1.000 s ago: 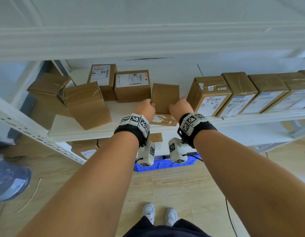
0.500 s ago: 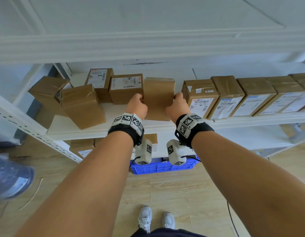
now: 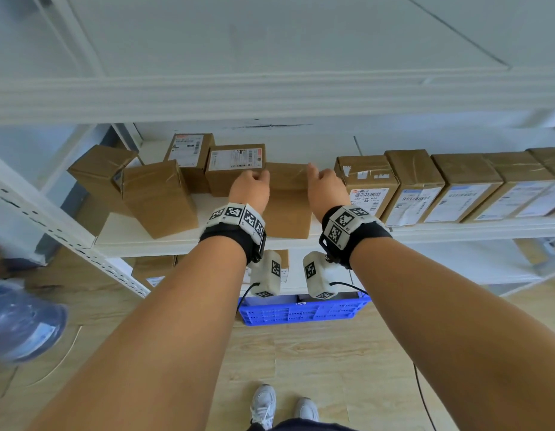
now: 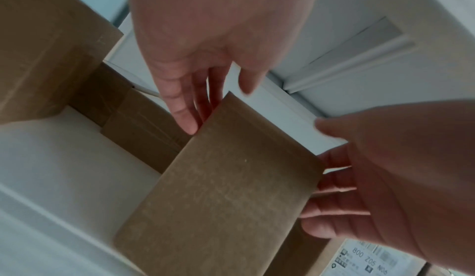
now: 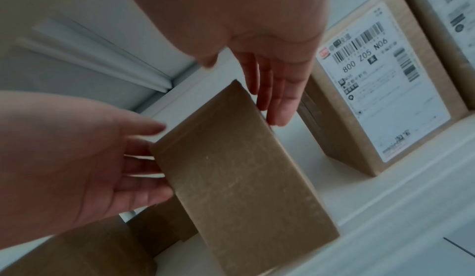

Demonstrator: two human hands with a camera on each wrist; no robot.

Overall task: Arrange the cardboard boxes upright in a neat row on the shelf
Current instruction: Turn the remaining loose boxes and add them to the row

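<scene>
A plain brown cardboard box [image 3: 288, 209] [image 4: 226, 189] [image 5: 244, 179] stands upright near the shelf's front edge [image 3: 456, 232]. My left hand [image 3: 254, 185] [image 4: 190, 107] lies with straight fingers against the box's left side, thumb held clear. My right hand [image 3: 319, 185] [image 5: 275, 93] is flat against its right side in the same way. To the right a row of upright labelled boxes begins with one marked 800 Z05 N06 [image 3: 368, 185] [image 5: 380, 89]; a small gap separates it from the plain box.
Left of my hands, two labelled boxes [image 3: 235, 164] [image 3: 189, 154] stand at the back, and two plain boxes [image 3: 159, 197] [image 3: 98, 172] sit askew. The upper shelf beam [image 3: 270, 98] hangs overhead. A blue crate [image 3: 301, 311] is on the floor below.
The plain box has come up from a low tilted pose to stand tall on the shelf. Both hands have slid up to its upper sides.
</scene>
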